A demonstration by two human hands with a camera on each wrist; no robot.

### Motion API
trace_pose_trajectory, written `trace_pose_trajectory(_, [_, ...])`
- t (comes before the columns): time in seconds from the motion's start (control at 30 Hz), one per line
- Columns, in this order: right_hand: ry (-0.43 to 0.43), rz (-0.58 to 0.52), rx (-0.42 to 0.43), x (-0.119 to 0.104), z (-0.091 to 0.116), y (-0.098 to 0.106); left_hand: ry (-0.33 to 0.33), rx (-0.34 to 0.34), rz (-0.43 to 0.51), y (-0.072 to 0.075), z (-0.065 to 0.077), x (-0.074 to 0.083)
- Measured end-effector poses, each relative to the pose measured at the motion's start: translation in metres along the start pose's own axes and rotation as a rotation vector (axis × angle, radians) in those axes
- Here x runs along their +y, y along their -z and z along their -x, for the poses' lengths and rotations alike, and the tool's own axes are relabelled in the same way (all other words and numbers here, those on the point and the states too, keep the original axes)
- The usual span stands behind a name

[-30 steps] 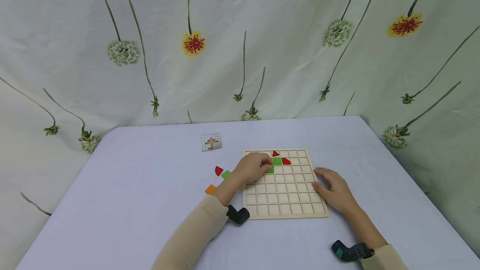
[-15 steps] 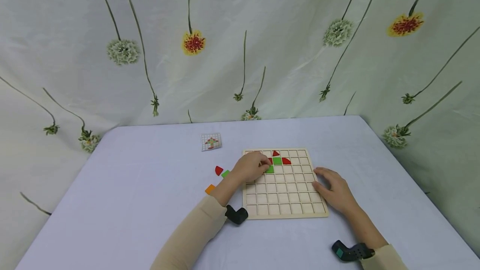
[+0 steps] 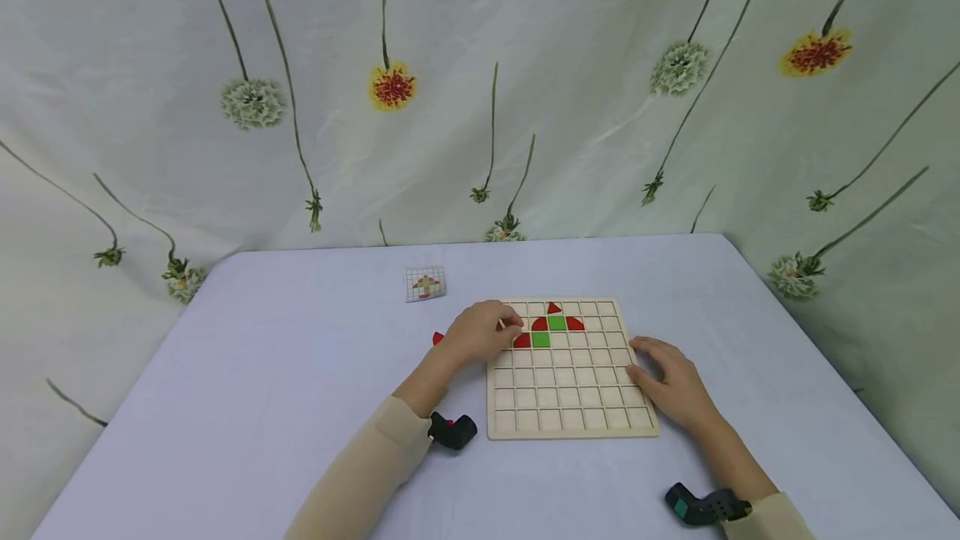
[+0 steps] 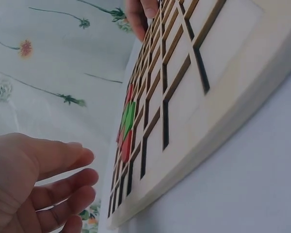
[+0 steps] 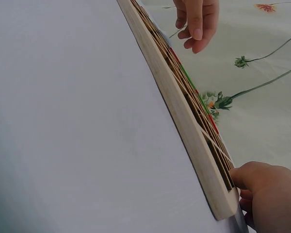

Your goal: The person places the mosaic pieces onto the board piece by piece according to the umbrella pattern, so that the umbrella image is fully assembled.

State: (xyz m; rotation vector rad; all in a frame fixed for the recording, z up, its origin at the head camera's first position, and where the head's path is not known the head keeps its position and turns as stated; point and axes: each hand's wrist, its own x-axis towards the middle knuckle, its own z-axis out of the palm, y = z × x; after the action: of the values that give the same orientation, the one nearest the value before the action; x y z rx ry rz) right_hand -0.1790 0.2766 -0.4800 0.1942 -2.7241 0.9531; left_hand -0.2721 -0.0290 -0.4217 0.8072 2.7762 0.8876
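Note:
A wooden grid board [image 3: 573, 398] lies on the table with red and green pieces in its far cells. Green squares [image 3: 557, 322] sit among red pieces [image 3: 575, 323]; another red piece [image 3: 522, 341] lies left of the lower green square [image 3: 541, 340]. My left hand [image 3: 480, 332] hovers over the board's far left part. In the left wrist view its fingers [image 4: 80, 187] are loosely bent, apart from the thumb, and hold nothing. My right hand [image 3: 671, 382] rests at the board's right edge, its thumb [image 5: 247, 174] touching the rim in the right wrist view.
A small card [image 3: 425, 283] with a grid pattern lies beyond the board's left corner. A red piece [image 3: 438, 338] on the table is partly hidden by my left hand. Flowered cloth [image 3: 450, 148] hangs behind the table.
My left hand has drawn back leftward from the pieces. The red piece left of the lower green square, covered before, now shows in its cell. My right hand stays at the board's edge.

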Motion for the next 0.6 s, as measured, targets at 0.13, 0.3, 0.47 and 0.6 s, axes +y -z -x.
trace_pose_trajectory(0.13, [0.003, -0.002, 0.0, -0.001, 0.0, 0.0, 0.01, 0.026, -0.007, 0.008, 0.009, -0.01])
trace_pose_trajectory(0.3, [0.002, 0.004, 0.007, -0.003, 0.001, 0.002, 0.062, 0.06, -0.021, 0.019, 0.02, -0.024])
trace_pose_trajectory(0.47, [-0.008, 0.002, 0.003, -0.006, 0.002, 0.003, 0.126, 0.074, -0.026, 0.027, 0.029, -0.038])
trace_pose_trajectory(0.6, [-0.003, 0.0, 0.006, -0.006, 0.002, 0.004, 0.152, 0.07, -0.044, 0.033, 0.039, -0.047])
